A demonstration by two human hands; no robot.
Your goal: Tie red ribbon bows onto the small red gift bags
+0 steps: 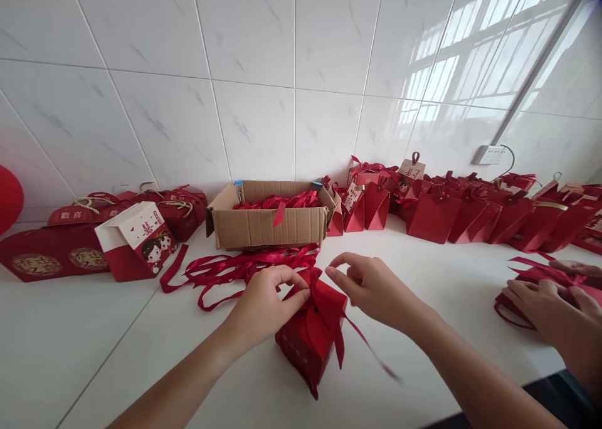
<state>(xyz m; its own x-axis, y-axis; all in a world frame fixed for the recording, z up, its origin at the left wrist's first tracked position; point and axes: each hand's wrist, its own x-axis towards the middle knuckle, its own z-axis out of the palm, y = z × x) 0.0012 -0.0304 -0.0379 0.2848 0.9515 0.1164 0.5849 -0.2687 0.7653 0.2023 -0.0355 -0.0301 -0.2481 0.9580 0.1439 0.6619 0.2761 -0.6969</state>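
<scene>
A small red gift box (308, 341) stands on the white counter (94, 341) in front of me, a red ribbon (329, 316) tied round its top with a tail trailing to the right. My left hand (263, 303) pinches the ribbon at the box's top left. Just right of the box top hovers my right hand (369, 285), fingers curled with thumb and forefinger apart, holding nothing that I can see.
A heap of loose red ribbons (239, 269) lies behind the box. A cardboard carton (268, 225) holds more ribbons. Finished red boxes (433, 212) line the tiled wall. Larger red-and-white boxes (136, 238) sit at left. Another person's hands (550, 303) work with ribbon at right.
</scene>
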